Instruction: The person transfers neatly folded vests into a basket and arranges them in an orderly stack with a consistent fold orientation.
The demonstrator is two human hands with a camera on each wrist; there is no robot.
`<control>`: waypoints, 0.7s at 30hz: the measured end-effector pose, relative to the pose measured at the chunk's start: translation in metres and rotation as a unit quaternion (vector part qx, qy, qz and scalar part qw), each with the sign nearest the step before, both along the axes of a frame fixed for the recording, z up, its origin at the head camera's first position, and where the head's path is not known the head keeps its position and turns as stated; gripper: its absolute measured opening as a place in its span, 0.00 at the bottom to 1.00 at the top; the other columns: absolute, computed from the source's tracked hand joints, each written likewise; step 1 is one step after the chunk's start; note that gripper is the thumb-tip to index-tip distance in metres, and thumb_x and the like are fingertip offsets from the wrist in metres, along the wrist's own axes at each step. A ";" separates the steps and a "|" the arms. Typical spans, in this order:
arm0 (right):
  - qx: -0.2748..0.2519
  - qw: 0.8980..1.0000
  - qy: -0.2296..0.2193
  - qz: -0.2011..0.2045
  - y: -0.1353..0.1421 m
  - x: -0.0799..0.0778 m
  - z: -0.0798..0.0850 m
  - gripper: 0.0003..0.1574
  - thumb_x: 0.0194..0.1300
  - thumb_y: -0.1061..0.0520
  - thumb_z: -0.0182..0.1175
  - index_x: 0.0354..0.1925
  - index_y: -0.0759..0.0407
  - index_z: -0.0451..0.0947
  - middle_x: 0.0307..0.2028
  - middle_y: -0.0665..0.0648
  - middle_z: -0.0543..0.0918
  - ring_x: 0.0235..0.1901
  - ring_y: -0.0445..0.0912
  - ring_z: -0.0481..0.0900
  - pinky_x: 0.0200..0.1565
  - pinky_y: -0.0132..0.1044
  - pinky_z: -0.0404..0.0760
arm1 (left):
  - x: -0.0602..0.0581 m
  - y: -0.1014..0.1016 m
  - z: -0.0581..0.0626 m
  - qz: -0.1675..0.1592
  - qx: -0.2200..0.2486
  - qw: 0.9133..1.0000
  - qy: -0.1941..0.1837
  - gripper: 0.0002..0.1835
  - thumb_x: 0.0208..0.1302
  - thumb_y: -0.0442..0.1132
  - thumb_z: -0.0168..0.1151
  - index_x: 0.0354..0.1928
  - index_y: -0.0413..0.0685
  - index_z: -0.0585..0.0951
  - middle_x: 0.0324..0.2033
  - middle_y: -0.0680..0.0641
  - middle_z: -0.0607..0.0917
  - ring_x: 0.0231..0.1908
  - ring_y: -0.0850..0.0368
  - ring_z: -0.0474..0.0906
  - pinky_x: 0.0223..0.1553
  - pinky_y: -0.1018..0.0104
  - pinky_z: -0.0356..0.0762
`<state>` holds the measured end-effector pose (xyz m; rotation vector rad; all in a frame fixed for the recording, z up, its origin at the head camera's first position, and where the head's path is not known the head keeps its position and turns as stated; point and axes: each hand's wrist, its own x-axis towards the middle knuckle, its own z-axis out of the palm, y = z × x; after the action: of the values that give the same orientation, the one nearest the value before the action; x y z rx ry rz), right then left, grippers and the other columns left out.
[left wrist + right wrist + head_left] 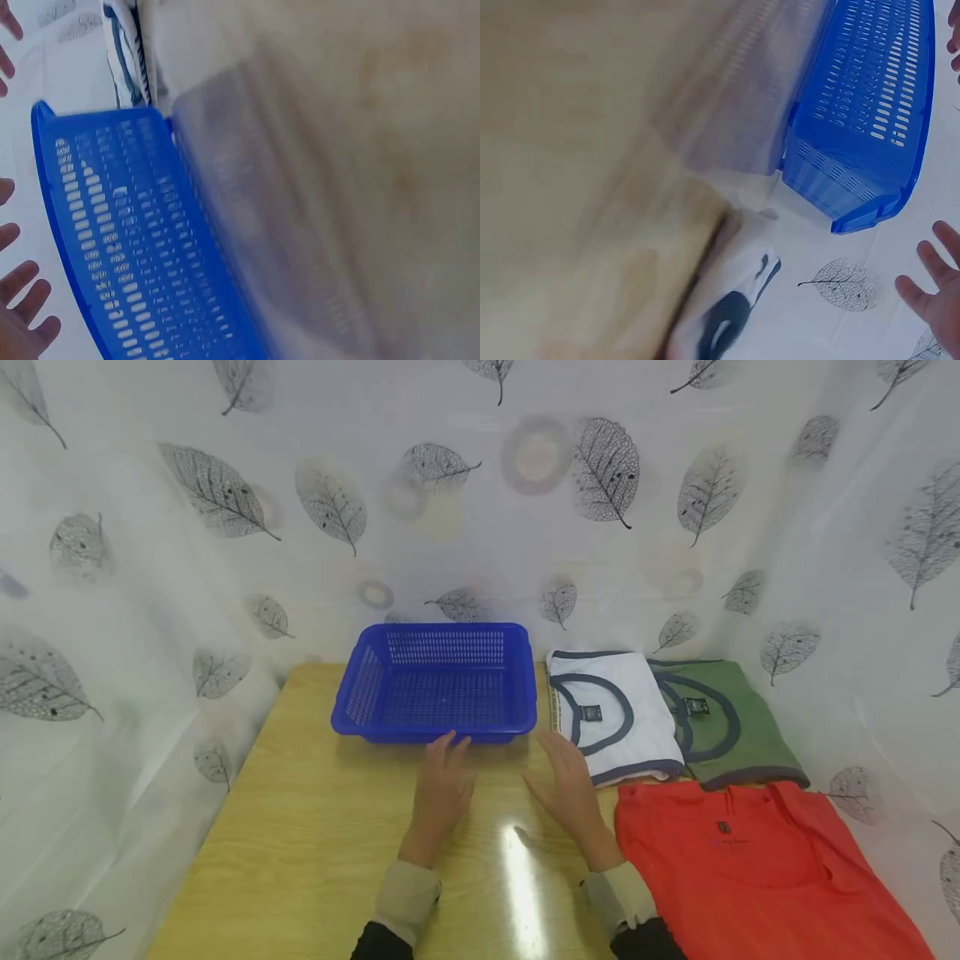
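Note:
A blue plastic basket (348, 693) with slotted walls stands at the back of the wooden table, with nothing inside. My left hand (441, 789) is just in front of its near rim, fingers extended; whether the fingertips touch the rim I cannot tell. Off the basket's near right corner, my right hand (567, 789) has its fingers spread, near the folded white shirt (652, 718) with dark trim. Neither hand holds anything. In the left wrist view the left hand (26, 315) shows beside the basket's wall. The right wrist view shows the right hand (939, 292) apart from the basket.
A folded green shirt (757, 718) with dark trim lies partly under the white one. Nearer, a red shirt (750, 877) is laid out at the table's right side. Leaf-printed white sheeting (450, 552) encloses the back and sides of the wooden table (300, 843).

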<state>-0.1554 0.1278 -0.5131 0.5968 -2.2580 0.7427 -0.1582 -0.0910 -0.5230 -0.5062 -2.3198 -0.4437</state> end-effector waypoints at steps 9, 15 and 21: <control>0.056 0.998 -0.011 0.036 -0.015 -0.038 0.001 0.28 0.50 0.56 0.69 0.49 0.63 0.77 0.49 0.63 0.82 0.55 0.60 0.75 0.58 0.56 0.70 | -0.038 -0.031 0.006 0.039 -0.002 0.992 -0.117 0.18 0.59 0.43 0.64 0.50 0.46 0.80 0.47 0.40 0.81 0.53 0.41 0.74 0.61 0.39 0.63; 0.082 0.996 -0.020 0.013 -0.020 -0.047 -0.003 0.16 0.55 0.58 0.65 0.44 0.60 0.80 0.43 0.59 0.84 0.53 0.57 0.77 0.57 0.53 0.73 | -0.043 -0.036 0.005 0.049 -0.009 0.986 -0.161 0.13 0.65 0.44 0.56 0.49 0.52 0.80 0.43 0.44 0.83 0.51 0.46 0.76 0.64 0.42 0.60; 0.079 0.997 -0.008 0.005 -0.022 -0.053 -0.002 0.14 0.54 0.61 0.66 0.42 0.59 0.82 0.40 0.59 0.85 0.50 0.56 0.77 0.54 0.53 0.75 | -0.044 -0.036 0.009 0.058 -0.012 0.984 -0.169 0.12 0.66 0.45 0.54 0.48 0.53 0.80 0.42 0.45 0.83 0.51 0.46 0.76 0.65 0.44 0.60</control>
<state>-0.2083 0.1059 -0.5153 0.6785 -2.3450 0.5801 -0.2025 -0.1265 -0.5144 -0.3234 -2.6657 -0.4760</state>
